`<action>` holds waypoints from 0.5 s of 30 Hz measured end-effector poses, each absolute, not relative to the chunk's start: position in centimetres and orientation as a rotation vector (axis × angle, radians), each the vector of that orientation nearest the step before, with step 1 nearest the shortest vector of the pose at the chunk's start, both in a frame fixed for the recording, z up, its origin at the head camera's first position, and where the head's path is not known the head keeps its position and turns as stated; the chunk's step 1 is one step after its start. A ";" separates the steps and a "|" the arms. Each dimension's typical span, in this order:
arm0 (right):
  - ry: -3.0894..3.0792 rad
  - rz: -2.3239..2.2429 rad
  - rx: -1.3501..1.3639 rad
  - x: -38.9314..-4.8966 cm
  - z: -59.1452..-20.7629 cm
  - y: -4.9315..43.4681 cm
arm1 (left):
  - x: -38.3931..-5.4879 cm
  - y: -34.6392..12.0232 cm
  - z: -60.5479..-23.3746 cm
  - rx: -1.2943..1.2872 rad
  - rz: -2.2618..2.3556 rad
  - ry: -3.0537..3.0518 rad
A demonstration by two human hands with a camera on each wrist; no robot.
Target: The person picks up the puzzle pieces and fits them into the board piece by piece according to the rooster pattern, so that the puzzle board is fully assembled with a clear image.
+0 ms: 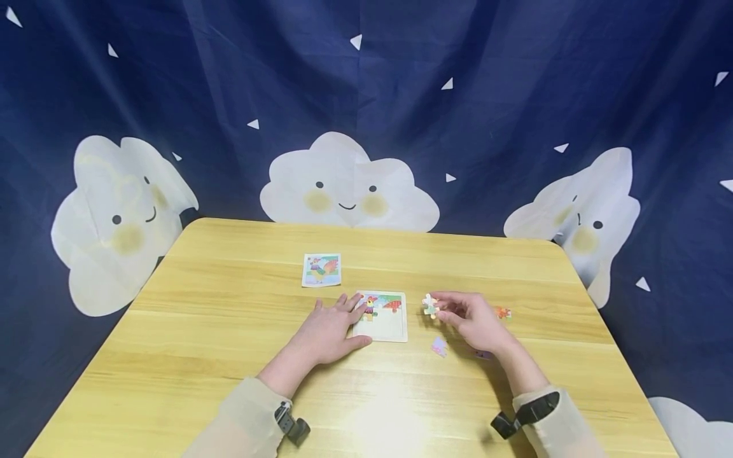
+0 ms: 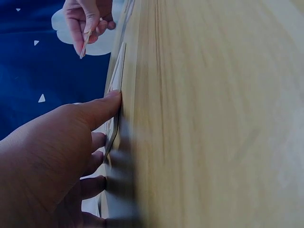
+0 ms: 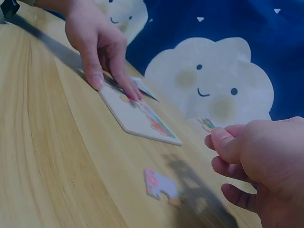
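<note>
Black wrist cameras (image 1: 298,432) sit nearest, on pale sleeves (image 1: 240,413). Spread-fingered, the left hand (image 1: 329,332) rests on a part-filled rooster jigsaw tray (image 1: 390,326); beside it, the right hand (image 1: 472,320) pinches a jigsaw piece (image 1: 429,309) above the table (image 1: 172,356).

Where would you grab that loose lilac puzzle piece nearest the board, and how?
Probably pinch the lilac piece by two opposite edges, coming from above, on the side nearer the right hand: it lies flat and thin on the table, its edges uncovered.
</note>
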State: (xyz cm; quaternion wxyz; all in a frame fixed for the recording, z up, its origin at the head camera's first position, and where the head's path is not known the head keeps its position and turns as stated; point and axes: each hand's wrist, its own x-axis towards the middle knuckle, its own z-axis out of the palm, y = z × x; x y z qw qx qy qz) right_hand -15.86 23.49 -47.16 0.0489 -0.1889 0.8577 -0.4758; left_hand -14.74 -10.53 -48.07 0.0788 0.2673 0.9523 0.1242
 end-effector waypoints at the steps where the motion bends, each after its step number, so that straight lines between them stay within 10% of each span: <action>1: 2.612 -1.452 -0.577 -15.9 -47.2 23.2 | -14.7 -10.5 -48.0 0.801 0.375 2.849; 15: 2.534 -1.530 -0.603 -16.3 -47.9 20.1 | -14.6 -10.5 -47.9 0.808 0.380 2.849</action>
